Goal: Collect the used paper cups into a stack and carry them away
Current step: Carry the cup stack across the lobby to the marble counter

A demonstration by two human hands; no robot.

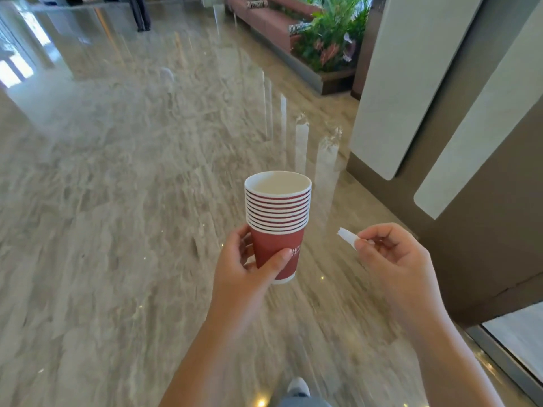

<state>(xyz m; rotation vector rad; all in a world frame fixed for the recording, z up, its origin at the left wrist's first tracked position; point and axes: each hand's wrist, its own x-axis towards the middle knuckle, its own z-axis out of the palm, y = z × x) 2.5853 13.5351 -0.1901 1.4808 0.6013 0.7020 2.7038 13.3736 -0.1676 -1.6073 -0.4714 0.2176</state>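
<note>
Underfoot and across most of the view: polished grey-beige marble floor [117, 201], glossy, with reflections streaked by motion blur.

3 o'clock: brown wall carrying tall white rounded panels [396, 83], running from the top edge down past mid-frame.

12 o'clock, far end: long reddish-brown bench [264, 22] with striped cushions.

1 o'clock: planter [338, 79] full of green foliage and some pink leaves, touching the right end of the bench.

6 o'clock, just below centre: stack of paper cups [277, 221], held in the air over the floor. Upright, slightly tilted. Dark red walls, white rims, about ten rims nested. Top cup's white inside is visible. Part of a white logo shows on the lowest cup.

Left hand [249, 271], at 7 o'clock from the stack: wrapped round the lowest cup, thumb across the near face, fingers curled behind the left side. Firm grip on the stack.

Right hand [393, 259], at 4 o'clock, apart from the stack: fingers curled in, thumb and fingertips pinching a small white paper scrap [348, 237], which points to 10 o'clock, toward the cups without touching them.

6 o'clock, bottom edge: toe of a light shoe [298, 387] on the floor.
</note>
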